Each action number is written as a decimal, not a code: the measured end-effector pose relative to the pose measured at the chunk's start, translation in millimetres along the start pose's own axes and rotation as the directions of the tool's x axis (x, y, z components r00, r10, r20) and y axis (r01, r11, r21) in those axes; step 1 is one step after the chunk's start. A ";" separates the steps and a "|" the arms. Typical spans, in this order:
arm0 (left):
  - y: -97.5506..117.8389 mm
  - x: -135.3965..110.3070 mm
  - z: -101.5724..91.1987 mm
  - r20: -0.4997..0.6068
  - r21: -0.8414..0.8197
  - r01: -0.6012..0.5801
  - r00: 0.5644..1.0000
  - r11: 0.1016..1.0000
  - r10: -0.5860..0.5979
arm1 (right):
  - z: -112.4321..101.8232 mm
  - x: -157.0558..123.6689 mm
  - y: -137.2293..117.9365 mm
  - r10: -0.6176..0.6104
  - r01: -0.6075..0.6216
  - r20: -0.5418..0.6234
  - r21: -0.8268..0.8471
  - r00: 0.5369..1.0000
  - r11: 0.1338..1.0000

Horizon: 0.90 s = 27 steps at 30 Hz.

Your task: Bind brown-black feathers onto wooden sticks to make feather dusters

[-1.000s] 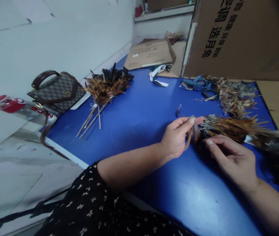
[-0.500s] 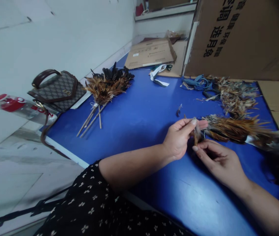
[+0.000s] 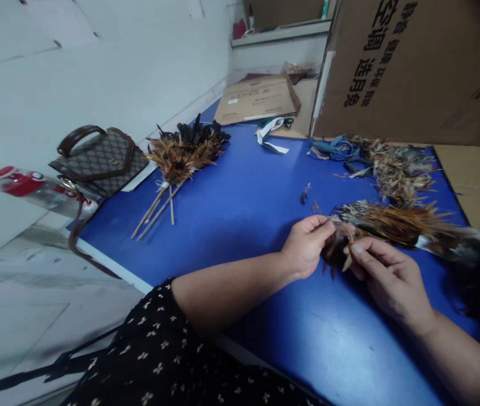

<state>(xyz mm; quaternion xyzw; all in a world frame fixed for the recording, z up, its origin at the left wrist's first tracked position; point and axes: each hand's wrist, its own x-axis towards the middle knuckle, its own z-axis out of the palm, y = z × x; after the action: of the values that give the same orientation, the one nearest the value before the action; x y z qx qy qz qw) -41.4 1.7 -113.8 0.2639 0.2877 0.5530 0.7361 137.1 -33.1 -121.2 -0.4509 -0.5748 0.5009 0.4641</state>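
Note:
My left hand (image 3: 305, 247) pinches a small bunch of dark and orange feathers (image 3: 335, 248) just above the blue table (image 3: 240, 203). My right hand (image 3: 386, 276) meets it from the right, its thumb and forefinger closed on the same bunch. Right behind both hands lies a long strip of orange-brown feathers (image 3: 392, 221), running off to the right. A single loose feather (image 3: 305, 193) lies on the table a little beyond my left hand.
Several finished feather bundles on thin sticks (image 3: 178, 160) lie at the far left of the table. A patterned handbag (image 3: 98, 160) and a plastic bottle (image 3: 37, 189) sit beside them. A pile of scrap feathers (image 3: 400, 166), blue straps (image 3: 335, 148) and big cardboard boxes (image 3: 417, 67) stand behind.
My hands have drawn closer together and lower. My right hand went from open beside the feathers to pinching the bunch that my left hand holds. The bunch looks bigger now.

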 end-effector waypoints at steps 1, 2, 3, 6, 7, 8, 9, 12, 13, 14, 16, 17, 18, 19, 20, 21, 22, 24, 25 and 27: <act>0.4 -1.8 0.7 0.041 -0.006 0.017 0.999 1.000 -0.017 | 0.2 0.2 0.4 0.005 -0.005 -0.001 0.021 1.000 1.000; 1.5 -3.3 1.4 0.080 -0.012 0.033 0.996 0.999 -0.032 | 0.3 0.4 0.5 0.012 -0.012 0.002 0.040 1.000 0.999; 2.9 -4.5 1.8 0.114 -0.016 0.046 0.993 0.999 -0.044 | 0.2 0.7 0.6 0.021 -0.022 0.012 0.053 1.000 0.998; 6.0 -5.9 1.0 0.184 -0.015 0.096 0.979 0.995 -0.092 | -0.6 1.4 1.6 0.049 -0.053 0.063 0.060 0.997 0.997; 6.1 -5.9 0.1 0.195 -0.011 0.114 0.975 0.993 -0.110 | -0.9 1.7 2.2 0.052 -0.057 0.081 0.058 0.995 0.997; 5.8 -5.6 -0.9 0.202 -0.008 0.128 0.971 0.992 -0.124 | -1.0 1.9 2.6 0.052 -0.057 0.092 0.058 0.994 0.997; 5.3 -5.2 -1.9 0.204 -0.009 0.137 0.970 0.991 -0.132 | -0.8 2.1 2.7 0.047 -0.053 0.097 0.057 0.994 0.997; 4.0 -4.3 -3.6 0.207 -0.016 0.140 0.969 0.990 -0.134 | 1.4 2.9 -0.2 0.036 -0.036 0.111 0.001 0.993 0.999; 4.0 -4.3 -3.4 0.212 -0.013 0.141 0.968 0.990 -0.135 | 2.7 3.0 -2.1 0.031 -0.027 0.114 -0.035 0.993 0.999; 4.1 -4.4 -2.9 0.212 -0.009 0.138 0.968 0.990 -0.133 | 4.1 3.1 -4.0 0.024 -0.016 0.110 -0.069 0.994 0.997; 3.9 -4.8 -1.7 0.184 -0.004 0.110 0.977 0.994 -0.107 | 6.8 3.0 -6.9 0.007 0.001 0.069 -0.116 0.998 0.993; 3.4 -4.9 -1.1 0.151 0.000 0.084 0.985 0.996 -0.083 | 7.8 2.7 -7.5 -0.001 0.004 0.026 -0.126 1.000 0.992; 2.4 -4.8 -0.9 0.109 0.010 0.054 0.992 0.998 -0.055 | 8.7 2.3 -7.5 -0.007 0.003 -0.029 -0.128 1.000 0.992; 1.0 -4.4 -1.0 0.066 0.032 0.025 0.997 0.999 -0.027 | 9.3 1.9 -7.1 -0.010 -0.001 -0.087 -0.126 0.996 0.992; -0.7 -3.9 -1.5 0.029 0.069 0.002 1.000 0.998 -0.004 | 9.8 1.7 -6.4 -0.012 -0.005 -0.142 -0.121 0.990 0.993; -2.6 -3.3 -2.3 0.002 0.121 -0.017 1.000 0.992 0.017 | 10.2 1.6 -5.7 -0.018 -0.004 -0.195 -0.110 0.981 0.994; -4.6 -2.6 -3.5 -0.015 0.184 -0.042 0.999 0.982 0.045 | 10.6 1.8 -5.2 -0.023 0.000 -0.241 -0.092 0.970 0.996; -7.9 -1.6 -6.4 -0.003 0.324 -0.117 0.992 0.939 0.125 | 11.5 3.0 -5.2 -0.032 0.021 -0.325 -0.039 0.945 0.999; -9.1 -1.4 -8.0 0.023 0.393 -0.164 0.985 0.905 0.168 | 12.0 4.0 -5.6 -0.035 0.035 -0.362 -0.005 0.931 0.999; -10.1 -1.8 -10.7 0.096 0.512 -0.263 0.963 0.818 0.250 | 12.9 6.0 -6.3 -0.025 0.052 -0.416 0.054 0.909 0.997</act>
<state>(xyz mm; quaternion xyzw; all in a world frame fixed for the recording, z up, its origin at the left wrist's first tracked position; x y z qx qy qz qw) -42.7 -1.7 -128.2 0.4962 0.3791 0.5451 0.5594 123.1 -29.8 -115.3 -0.5204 -0.4556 0.4024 0.5998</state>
